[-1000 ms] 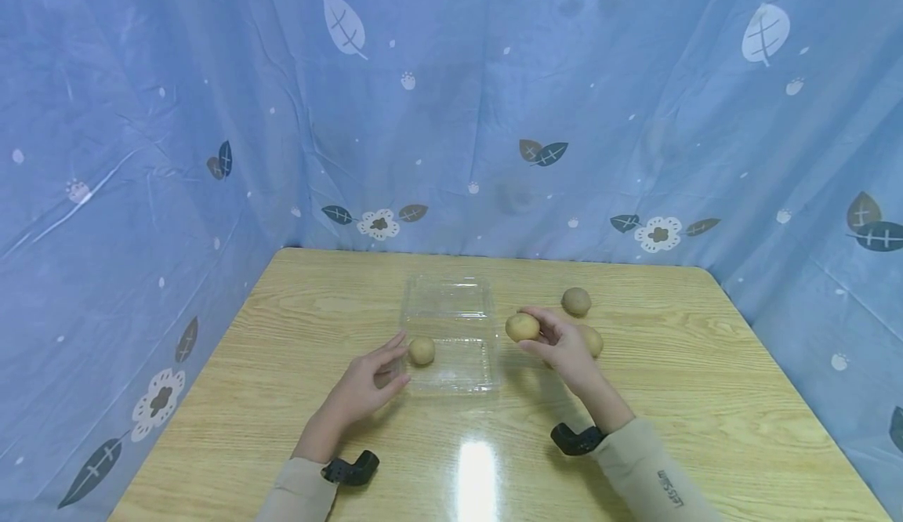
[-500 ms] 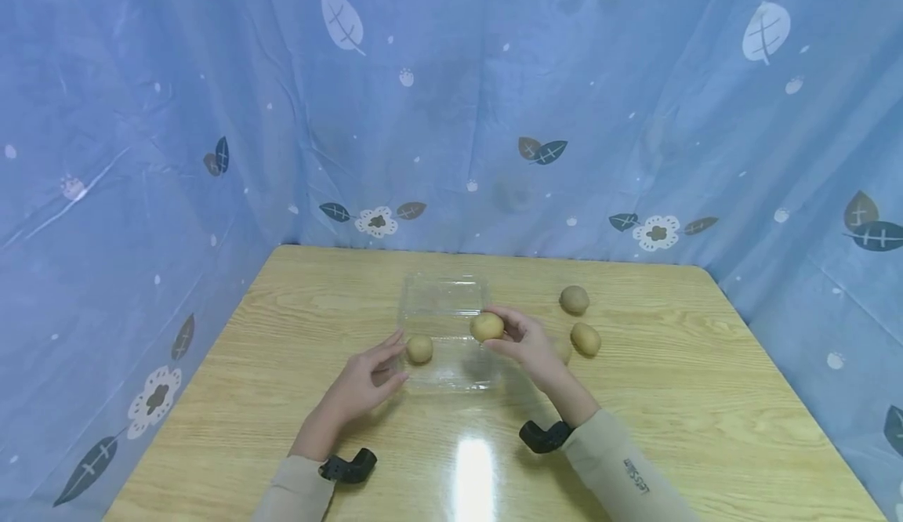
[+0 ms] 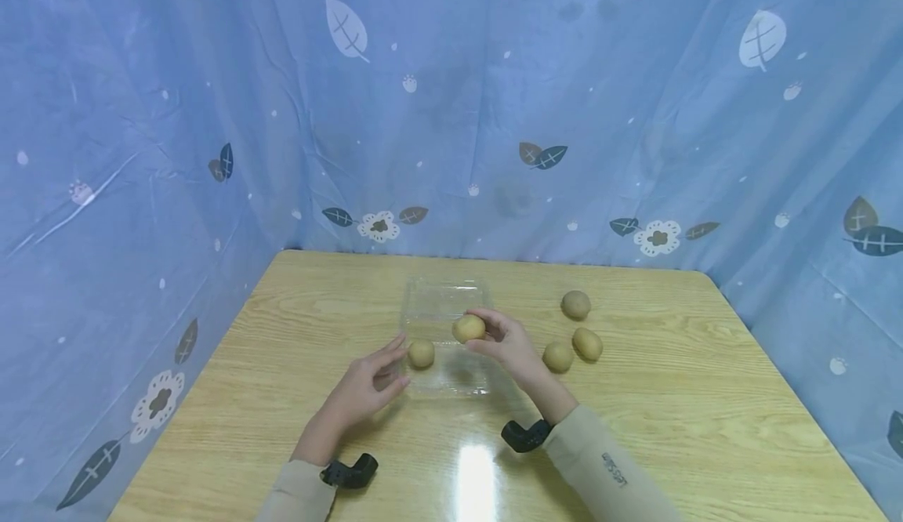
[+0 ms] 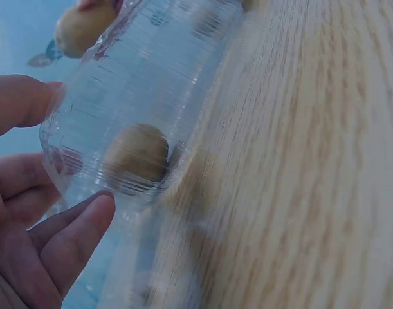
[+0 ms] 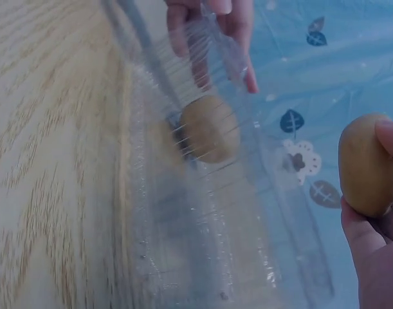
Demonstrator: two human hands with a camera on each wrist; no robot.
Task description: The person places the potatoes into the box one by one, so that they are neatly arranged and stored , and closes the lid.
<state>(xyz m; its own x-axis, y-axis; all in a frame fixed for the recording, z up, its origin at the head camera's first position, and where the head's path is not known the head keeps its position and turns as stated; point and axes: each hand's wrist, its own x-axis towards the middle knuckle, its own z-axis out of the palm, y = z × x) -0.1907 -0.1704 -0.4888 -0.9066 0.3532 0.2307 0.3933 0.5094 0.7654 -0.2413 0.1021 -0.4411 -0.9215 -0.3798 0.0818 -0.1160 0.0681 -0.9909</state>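
My right hand (image 3: 511,349) pinches a potato (image 3: 469,328) between thumb and fingers, above a clear plastic clamshell container (image 3: 451,387) that lies unfolded on the table. At the near left of the container sits another potato (image 3: 421,353). My left hand (image 3: 363,385) is at the container's left side, its fingers spread and reaching the edge. In the left wrist view, the left fingers (image 4: 87,215) meet the clear plastic wall around the potato (image 4: 138,154). The held potato (image 5: 370,167) appears apart from the plastic in the right wrist view.
Right of the container, several loose potatoes lie on the wooden table (image 3: 705,396): one at the back (image 3: 576,305), one in the middle (image 3: 588,344), and a nearer one (image 3: 558,357). A blue patterned curtain (image 3: 451,114) hangs behind and beside the table.
My right hand has carried its potato leftward, from beside the container to above it, uncovering the potatoes on the right. The left hand has stayed at the container's edge.
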